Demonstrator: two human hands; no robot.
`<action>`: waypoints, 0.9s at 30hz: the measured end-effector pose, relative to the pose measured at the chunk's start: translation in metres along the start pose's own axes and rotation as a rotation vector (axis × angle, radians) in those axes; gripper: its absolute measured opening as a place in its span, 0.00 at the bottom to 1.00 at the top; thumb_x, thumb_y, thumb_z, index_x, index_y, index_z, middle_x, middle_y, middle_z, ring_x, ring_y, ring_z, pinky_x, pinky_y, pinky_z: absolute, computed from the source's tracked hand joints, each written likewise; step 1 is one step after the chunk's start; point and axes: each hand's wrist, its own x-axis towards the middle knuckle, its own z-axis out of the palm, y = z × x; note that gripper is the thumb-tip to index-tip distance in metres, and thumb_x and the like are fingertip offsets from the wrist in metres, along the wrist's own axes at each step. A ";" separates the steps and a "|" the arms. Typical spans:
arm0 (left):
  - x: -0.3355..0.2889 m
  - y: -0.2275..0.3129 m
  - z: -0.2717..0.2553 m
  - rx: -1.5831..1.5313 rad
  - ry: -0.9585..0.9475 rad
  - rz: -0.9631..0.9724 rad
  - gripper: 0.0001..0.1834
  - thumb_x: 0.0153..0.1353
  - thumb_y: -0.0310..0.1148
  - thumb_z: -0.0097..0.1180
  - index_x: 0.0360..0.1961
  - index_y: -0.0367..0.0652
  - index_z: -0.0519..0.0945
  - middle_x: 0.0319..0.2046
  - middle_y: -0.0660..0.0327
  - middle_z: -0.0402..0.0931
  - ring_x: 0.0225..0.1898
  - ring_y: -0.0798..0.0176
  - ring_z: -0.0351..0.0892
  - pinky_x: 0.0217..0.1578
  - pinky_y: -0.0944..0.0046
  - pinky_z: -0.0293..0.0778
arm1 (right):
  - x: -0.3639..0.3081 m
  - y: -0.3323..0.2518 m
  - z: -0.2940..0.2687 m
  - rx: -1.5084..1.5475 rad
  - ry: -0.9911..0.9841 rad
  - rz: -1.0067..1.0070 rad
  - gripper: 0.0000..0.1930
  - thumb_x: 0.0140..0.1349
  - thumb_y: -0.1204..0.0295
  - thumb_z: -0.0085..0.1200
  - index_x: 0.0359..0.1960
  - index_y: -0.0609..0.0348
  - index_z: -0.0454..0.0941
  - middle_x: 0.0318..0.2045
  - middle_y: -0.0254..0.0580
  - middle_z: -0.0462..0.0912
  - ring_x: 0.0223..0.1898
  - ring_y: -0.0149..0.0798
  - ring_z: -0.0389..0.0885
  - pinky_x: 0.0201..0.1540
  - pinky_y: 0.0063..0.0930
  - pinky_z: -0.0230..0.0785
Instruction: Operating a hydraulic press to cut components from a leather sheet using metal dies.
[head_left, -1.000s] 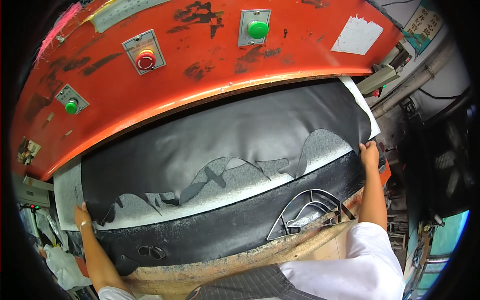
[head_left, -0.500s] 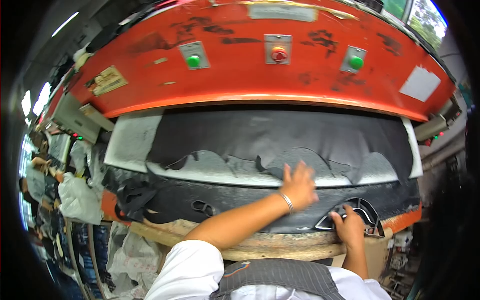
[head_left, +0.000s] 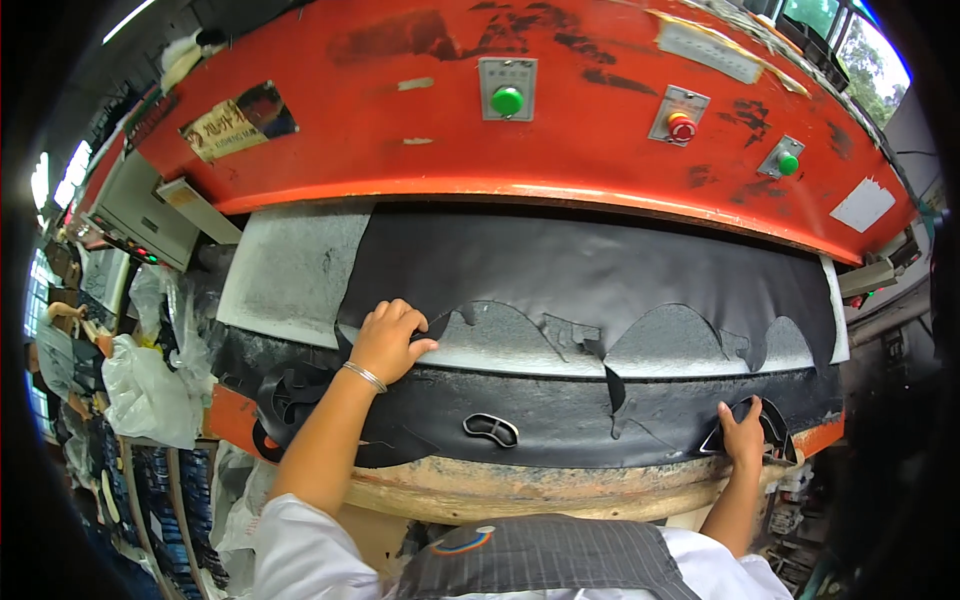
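Observation:
A black leather sheet (head_left: 590, 250) with a scalloped, cut-out near edge lies across the pale cutting board (head_left: 290, 270). At its left near corner is my left hand (head_left: 390, 342), a bangle on the wrist, with its fingers curled on the leather's edge. My right hand (head_left: 742, 435) grips a curved metal cutting die (head_left: 775, 430) on the dark front ledge, at the right. A smaller bean-shaped cutting die (head_left: 491, 430) rests alone on that ledge. One narrow leather strip (head_left: 614, 390) dangles over the board's front edge.
Above the board rises a red press beam (head_left: 380, 150) with two green buttons (head_left: 507, 101) and a red button (head_left: 682, 126). Black leather scraps (head_left: 290, 400) are heaped at the ledge's left end. White plastic bags (head_left: 150, 390) hang further left.
My left hand has moved left from the middle to the sheet's left corner and has closed on its edge. My right hand stays on the curved die. The view has turned left.

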 end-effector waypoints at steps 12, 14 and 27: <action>0.001 -0.037 0.019 0.178 0.191 0.548 0.02 0.49 0.31 0.53 0.23 0.47 0.73 0.25 0.64 0.68 0.32 0.61 0.71 0.33 0.61 0.66 | -0.042 0.023 0.026 0.497 0.364 -0.056 0.34 0.54 0.71 0.51 0.66 0.59 0.57 0.51 0.54 0.76 0.48 0.47 0.77 0.51 0.35 0.68; -0.016 -0.046 0.010 0.061 0.158 0.698 0.03 0.48 0.30 0.54 0.22 0.48 0.72 0.23 0.64 0.68 0.30 0.60 0.71 0.32 0.61 0.65 | -0.101 -0.014 0.016 0.618 0.254 -0.212 0.33 0.55 0.78 0.49 0.66 0.61 0.58 0.53 0.49 0.73 0.48 0.41 0.74 0.52 0.31 0.66; 0.041 -0.167 -0.019 -0.213 0.228 0.045 0.17 0.58 0.35 0.59 0.47 0.41 0.82 0.53 0.53 0.77 0.58 0.48 0.72 0.60 0.51 0.65 | -0.170 -0.243 0.031 -0.210 0.103 -1.435 0.38 0.41 0.74 0.70 0.59 0.57 0.69 0.49 0.40 0.80 0.51 0.43 0.77 0.66 0.47 0.56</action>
